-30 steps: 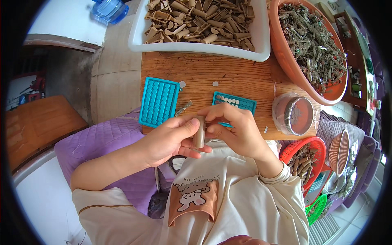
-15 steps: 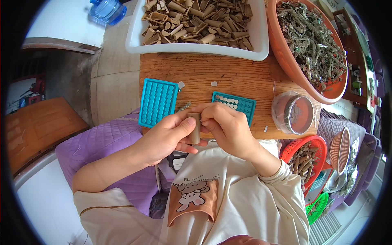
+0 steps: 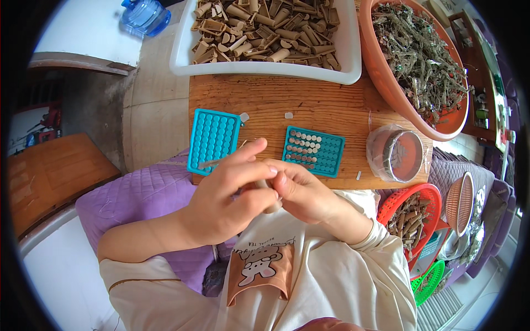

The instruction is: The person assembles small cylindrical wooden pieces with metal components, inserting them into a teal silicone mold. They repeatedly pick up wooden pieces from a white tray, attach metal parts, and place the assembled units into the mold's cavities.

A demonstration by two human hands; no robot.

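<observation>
A small brown tube (image 3: 273, 207) is held between my hands over my lap, near the table's front edge. Most of it is hidden by my fingers. My left hand (image 3: 232, 190) curls around it with one finger pointing outward, and a thin pale strip (image 3: 210, 164) shows beside that hand. Pressed against the tube from the other side is my right hand (image 3: 301, 193), its thumb bent. Beyond my hands lie two teal trays with round cells: the left tray (image 3: 214, 140) shows only teal cells, and the right tray (image 3: 331, 151) carries rows of small silvery discs (image 3: 309, 146).
A white bin (image 3: 265, 69) of brown tube pieces stands at the back. An orange basin (image 3: 381, 71) of tangled strips is at right, near a plastic-lined round container (image 3: 381, 154). Red (image 3: 436, 198) and green baskets (image 3: 439, 270) sit lower right. Small white pieces (image 3: 289, 115) dot the table.
My hands have turned the tube from upright and closed around it, covering most of it. The right hand has dropped lower, uncovering more of the right tray and its discs.
</observation>
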